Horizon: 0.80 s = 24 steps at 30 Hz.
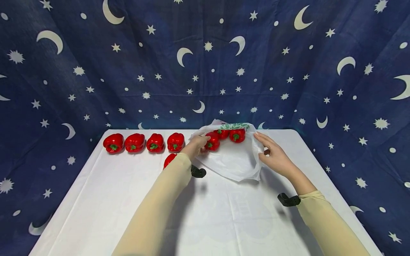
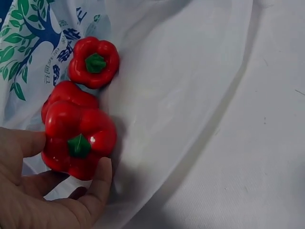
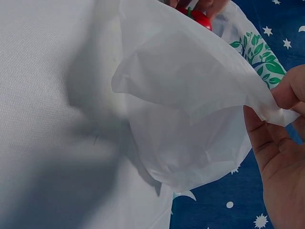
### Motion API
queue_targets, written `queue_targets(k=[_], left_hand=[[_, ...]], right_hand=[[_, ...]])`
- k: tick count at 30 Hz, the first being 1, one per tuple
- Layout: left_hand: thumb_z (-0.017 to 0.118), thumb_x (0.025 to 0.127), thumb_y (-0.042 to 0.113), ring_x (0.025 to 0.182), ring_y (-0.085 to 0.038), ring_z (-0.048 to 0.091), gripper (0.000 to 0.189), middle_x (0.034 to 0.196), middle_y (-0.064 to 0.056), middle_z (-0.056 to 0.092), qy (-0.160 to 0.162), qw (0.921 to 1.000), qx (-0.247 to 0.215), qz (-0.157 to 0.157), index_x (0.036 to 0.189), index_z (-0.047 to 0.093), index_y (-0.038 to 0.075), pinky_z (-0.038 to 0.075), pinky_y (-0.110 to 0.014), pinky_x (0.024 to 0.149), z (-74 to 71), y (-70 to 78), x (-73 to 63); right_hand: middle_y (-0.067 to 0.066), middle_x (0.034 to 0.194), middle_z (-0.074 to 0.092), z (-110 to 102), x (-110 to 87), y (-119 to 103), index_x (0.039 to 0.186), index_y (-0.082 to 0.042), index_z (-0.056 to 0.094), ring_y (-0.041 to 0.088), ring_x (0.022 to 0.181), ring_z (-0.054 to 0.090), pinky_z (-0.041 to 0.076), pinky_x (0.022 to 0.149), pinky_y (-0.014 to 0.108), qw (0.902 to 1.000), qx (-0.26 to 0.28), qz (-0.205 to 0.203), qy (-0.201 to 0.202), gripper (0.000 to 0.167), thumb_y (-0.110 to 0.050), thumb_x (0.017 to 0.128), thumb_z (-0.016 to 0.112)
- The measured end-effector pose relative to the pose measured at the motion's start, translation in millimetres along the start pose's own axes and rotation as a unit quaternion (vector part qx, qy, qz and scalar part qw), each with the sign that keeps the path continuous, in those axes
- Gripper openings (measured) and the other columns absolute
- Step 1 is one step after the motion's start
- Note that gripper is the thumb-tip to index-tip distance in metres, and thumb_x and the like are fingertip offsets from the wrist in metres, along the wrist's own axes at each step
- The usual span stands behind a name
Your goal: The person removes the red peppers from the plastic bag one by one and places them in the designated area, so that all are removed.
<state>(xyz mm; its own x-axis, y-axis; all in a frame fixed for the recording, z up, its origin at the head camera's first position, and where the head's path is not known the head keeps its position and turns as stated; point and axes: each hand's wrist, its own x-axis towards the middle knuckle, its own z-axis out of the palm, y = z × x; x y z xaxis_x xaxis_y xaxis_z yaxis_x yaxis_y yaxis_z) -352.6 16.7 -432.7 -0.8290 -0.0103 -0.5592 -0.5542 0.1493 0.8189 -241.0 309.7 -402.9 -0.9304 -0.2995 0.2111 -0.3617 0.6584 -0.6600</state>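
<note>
A white plastic bag point(image 1: 237, 160) with a green leaf print lies at the table's far side, its mouth spread. My left hand point(image 1: 196, 145) grips a red bell pepper point(image 2: 81, 138) by its sides, inside the bag's mouth. Two more red peppers are in the bag: one point(image 2: 94, 63) farther in, another point(image 2: 66, 95) partly hidden behind the held one. The right hand point(image 1: 273, 154) pinches the bag's right rim between thumb and fingers. In the right wrist view the bag's edge point(image 3: 276, 112) is drawn out at that pinch.
To the left of the bag, several red peppers stand in a row along the table's back, one of them point(image 1: 175, 142) nearest the bag. Another pepper point(image 1: 169, 160) is partly hidden by the left forearm. A dark blue star-and-moon cloth point(image 1: 205, 64) hangs behind the white table point(image 1: 96, 206).
</note>
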Motion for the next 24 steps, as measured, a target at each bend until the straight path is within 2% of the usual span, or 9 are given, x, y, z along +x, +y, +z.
queue_targets(k=[4,8,15,21,22,24], left_hand=[[0.06,0.104,0.023,0.109,-0.028,0.053,0.048,0.14,-0.014,0.053,-0.026,0.9995,0.016,0.014,0.146,0.048,0.002,0.055,-0.039,0.098,-1.3,-1.5,-6.2],[0.062,0.103,0.02,0.114,-0.032,0.052,0.05,0.141,-0.016,0.051,-0.066,0.9974,0.017,0.023,0.145,0.047,-0.002,0.053,-0.041,0.1,-3.8,-2.7,-14.0],[0.063,0.102,0.02,0.109,-0.035,0.059,0.045,0.127,-0.018,0.049,-0.145,0.989,0.031,0.0,0.138,0.049,-0.003,0.052,-0.042,0.103,-1.0,-5.8,-21.9],[0.066,0.1,0.021,0.099,-0.034,0.066,0.033,0.108,-0.015,0.046,-0.17,0.9842,0.042,-0.026,0.122,0.052,0.0,0.053,-0.042,0.1,3.6,-8.0,-23.6],[0.066,0.099,0.021,0.097,-0.034,0.067,0.031,0.109,-0.015,0.046,-0.17,0.984,0.045,-0.027,0.118,0.052,0.001,0.054,-0.042,0.099,3.9,-8.0,-24.0],[0.066,0.098,0.024,0.102,-0.035,0.067,0.037,0.118,-0.019,0.049,-0.171,0.9832,0.058,-0.029,0.122,0.052,0.0,0.054,-0.042,0.099,2.8,-6.9,-24.5]], right_hand=[[0.007,0.166,0.027,0,0.5,-1,0.16,-0.012,0.035,0.031,0.118,0.054,0.049,0.083,0.023,1.0,-0.001,0.004,-0.003,0.073,0.005,0.093,0.057],[0.006,0.166,0.027,0,0.9,-1,0.16,-0.012,0.034,0.031,0.118,0.053,0.049,0.083,0.023,0.9999,-0.004,0.01,-0.006,0.073,0.005,0.093,0.058],[0.006,0.166,0.027,1,1.3,1,0.161,-0.013,0.035,0.03,0.116,0.054,0.049,0.082,0.023,0.9999,-0.009,0.012,-0.004,0.074,0.005,0.093,0.058],[0.007,0.166,0.027,1,1.8,2,0.16,-0.013,0.035,0.03,0.115,0.054,0.049,0.082,0.021,0.9999,-0.007,0.011,-0.005,0.074,0.005,0.093,0.058],[0.008,0.166,0.027,2,2.1,2,0.16,-0.012,0.035,0.031,0.115,0.054,0.049,0.081,0.021,0.9999,-0.005,0.009,-0.005,0.074,0.005,0.093,0.058],[0.009,0.166,0.027,2,2.6,2,0.16,-0.012,0.035,0.031,0.116,0.054,0.049,0.081,0.02,1.0,-0.003,0.006,-0.005,0.074,0.006,0.092,0.058]])
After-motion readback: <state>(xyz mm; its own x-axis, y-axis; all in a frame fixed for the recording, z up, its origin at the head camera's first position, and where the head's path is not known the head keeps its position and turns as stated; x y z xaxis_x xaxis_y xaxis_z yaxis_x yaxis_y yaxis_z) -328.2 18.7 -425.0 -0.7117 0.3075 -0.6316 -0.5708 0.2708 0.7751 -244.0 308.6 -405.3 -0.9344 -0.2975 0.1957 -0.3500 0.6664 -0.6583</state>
